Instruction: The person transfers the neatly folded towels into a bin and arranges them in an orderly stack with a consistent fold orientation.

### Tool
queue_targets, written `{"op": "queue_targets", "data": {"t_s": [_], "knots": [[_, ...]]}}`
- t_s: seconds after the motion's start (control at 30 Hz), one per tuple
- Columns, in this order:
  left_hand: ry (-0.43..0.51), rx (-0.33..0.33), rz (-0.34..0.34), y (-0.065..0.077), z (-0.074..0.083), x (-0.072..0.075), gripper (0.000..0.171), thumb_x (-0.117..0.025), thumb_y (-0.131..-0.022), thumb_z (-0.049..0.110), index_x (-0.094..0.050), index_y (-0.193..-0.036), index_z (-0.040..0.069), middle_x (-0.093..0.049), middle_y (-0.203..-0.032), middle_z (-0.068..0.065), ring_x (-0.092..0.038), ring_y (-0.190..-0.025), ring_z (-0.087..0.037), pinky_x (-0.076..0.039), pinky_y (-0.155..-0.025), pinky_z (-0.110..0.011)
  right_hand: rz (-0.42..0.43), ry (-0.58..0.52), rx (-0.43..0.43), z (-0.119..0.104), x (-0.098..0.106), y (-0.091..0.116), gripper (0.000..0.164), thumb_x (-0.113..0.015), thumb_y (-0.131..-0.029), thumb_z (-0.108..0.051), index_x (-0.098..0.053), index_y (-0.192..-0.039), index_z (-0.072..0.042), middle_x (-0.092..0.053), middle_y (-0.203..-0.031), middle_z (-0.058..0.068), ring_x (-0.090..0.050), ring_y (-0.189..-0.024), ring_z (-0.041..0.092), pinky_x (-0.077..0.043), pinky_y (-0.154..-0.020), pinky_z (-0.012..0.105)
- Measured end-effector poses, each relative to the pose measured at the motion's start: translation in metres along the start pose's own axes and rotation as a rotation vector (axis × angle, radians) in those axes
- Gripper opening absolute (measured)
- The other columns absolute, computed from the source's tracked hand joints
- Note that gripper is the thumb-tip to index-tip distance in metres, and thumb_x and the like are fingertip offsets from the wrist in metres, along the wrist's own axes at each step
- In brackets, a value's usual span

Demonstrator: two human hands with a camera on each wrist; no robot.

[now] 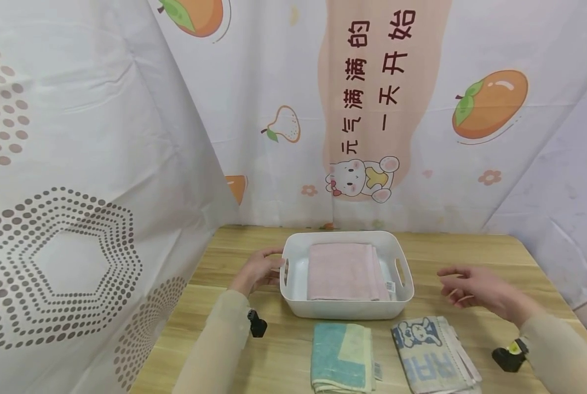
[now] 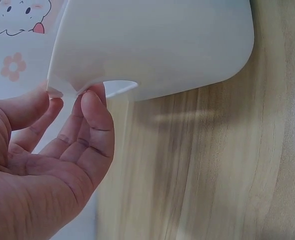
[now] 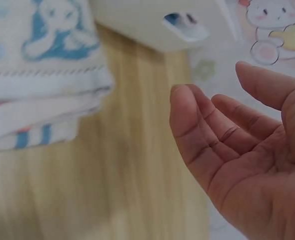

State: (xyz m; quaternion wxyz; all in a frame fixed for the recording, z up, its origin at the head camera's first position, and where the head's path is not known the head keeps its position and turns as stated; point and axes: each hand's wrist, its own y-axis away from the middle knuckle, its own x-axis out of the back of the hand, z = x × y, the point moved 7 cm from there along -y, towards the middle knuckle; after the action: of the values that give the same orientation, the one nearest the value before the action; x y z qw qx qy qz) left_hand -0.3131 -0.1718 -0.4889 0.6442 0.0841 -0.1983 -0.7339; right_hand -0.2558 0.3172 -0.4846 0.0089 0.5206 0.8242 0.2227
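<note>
My L hand (image 1: 263,269) pinches the white basket (image 1: 347,310) by its L handle; my R hand (image 1: 476,290), fingers loosely bent, grips nothing.
R hand's beyond the basket's R side, apart from it. In basket: folded pink towel (image 1: 343,271). In front, on wood-grain tbl (image 1: 274,355): folded teal-&-yellow towel (image 1: 340,355), folded bunny-print towel (image 1: 433,358). Behind: printed cloth (image 1: 274,60).

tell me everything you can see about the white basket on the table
The white basket is a shallow, open-topped rectangular bin with rounded corners, smooth walls and a thin rim; it looks like plastic. An oval handle slot pierces each short end. It sits upright on the wood-grain table, long side toward the person, and holds folded pink cloth with a white label showing. The left hand pinches its rim beside the left slot.
</note>
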Motion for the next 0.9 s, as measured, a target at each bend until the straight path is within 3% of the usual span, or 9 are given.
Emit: {"op": "queue_targets", "data": {"t_s": [0.23,0.47,0.73,0.9], "knots": [[-0.009,-0.002,-0.006,0.003,0.001,0.000,0.046,-0.063,-0.102,0.013,-0.055,-0.147,0.013,-0.070,-0.119,-0.025,-0.074,-0.096,-0.035,-0.061,-0.076,-0.039,-0.012,-0.006,-0.084,0.037,0.002,0.006,0.064,-0.054,-0.107,-0.026,-0.030,-0.146,0.018,-0.067,-0.107,0.016,-0.069,-0.090,0.026,-0.060,-0.079,0.042],[-0.031,-0.021,-0.003,0.006,0.001,-0.001,0.046,-0.063,-0.102,0.015,-0.054,-0.147,0.014,-0.070,-0.117,-0.023,-0.074,-0.091,-0.030,-0.060,-0.071,-0.033,0.022,-0.007,-0.167,0.066,-0.002,0.010,0.066,-0.056,-0.106,-0.030,-0.034,-0.142,0.021,-0.069,-0.097,0.010,-0.069,-0.085,0.023,-0.061,-0.075,0.041],[-0.032,-0.006,0.010,0.004,0.000,0.002,0.046,-0.063,-0.102,0.015,-0.054,-0.147,0.015,-0.071,-0.117,-0.023,-0.074,-0.090,-0.030,-0.060,-0.072,-0.035,0.008,-0.048,-0.170,0.074,-0.008,0.012,0.066,-0.054,-0.106,-0.030,-0.032,-0.138,0.023,-0.067,-0.091,0.011,-0.069,-0.082,0.024,-0.061,-0.075,0.042],[-0.042,-0.009,-0.002,0.005,0.002,0.001,0.047,-0.063,-0.103,0.017,-0.053,-0.149,0.015,-0.069,-0.122,-0.024,-0.074,-0.093,-0.032,-0.061,-0.074,-0.036,-0.007,-0.055,-0.190,0.075,-0.011,0.014,0.077,-0.055,-0.106,-0.033,-0.022,-0.142,0.026,-0.067,-0.085,0.012,-0.070,-0.078,0.024,-0.062,-0.073,0.042]]}}
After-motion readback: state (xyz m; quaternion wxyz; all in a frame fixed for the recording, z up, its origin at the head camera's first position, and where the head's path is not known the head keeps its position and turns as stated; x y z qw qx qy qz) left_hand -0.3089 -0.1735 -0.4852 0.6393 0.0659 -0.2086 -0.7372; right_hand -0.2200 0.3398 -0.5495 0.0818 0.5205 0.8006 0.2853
